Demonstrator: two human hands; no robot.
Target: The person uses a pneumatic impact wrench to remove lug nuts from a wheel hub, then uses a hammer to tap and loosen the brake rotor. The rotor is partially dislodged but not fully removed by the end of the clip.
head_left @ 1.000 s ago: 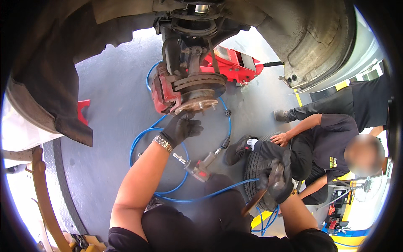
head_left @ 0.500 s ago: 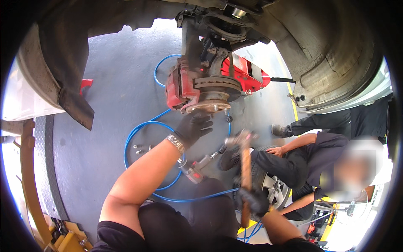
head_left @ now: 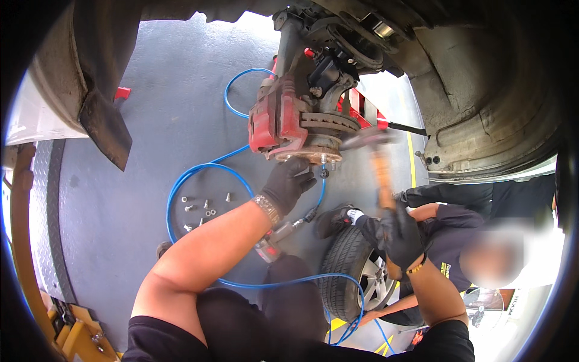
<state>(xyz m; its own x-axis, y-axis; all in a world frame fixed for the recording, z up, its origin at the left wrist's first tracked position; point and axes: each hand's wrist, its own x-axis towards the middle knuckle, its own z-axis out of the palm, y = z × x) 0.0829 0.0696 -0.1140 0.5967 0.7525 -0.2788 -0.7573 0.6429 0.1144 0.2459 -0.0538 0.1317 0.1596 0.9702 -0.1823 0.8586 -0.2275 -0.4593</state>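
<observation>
In my right hand (head_left: 401, 238), black-gloved and raised at the right, a hammer (head_left: 381, 172) is gripped by its wooden handle. Its metal head is smeared by motion and shows close to the right side of the rusty brake disc (head_left: 329, 122). My left hand (head_left: 291, 184), also black-gloved, reaches up to the underside of the disc assembly, its fingers curled at the lower edge of the rusty hub face (head_left: 310, 154); some fingertips are hidden there. Wheel studs stick out beside it. A red brake caliper (head_left: 274, 120) sits over the disc's left side.
A co-worker (head_left: 446, 235) crouches at the right beside a wheel with tire (head_left: 344, 271). A blue air hose (head_left: 181, 187) loops over the floor, near a red-and-grey impact wrench (head_left: 268, 247) and several loose bolts (head_left: 206, 204). A wheel-well liner (head_left: 476, 102) hangs at the upper right.
The hammer and my right hand have risen up and to the right, bringing the hammer head close to the disc. My left hand stays by the hub, its fingers more curled. The view has shifted slightly.
</observation>
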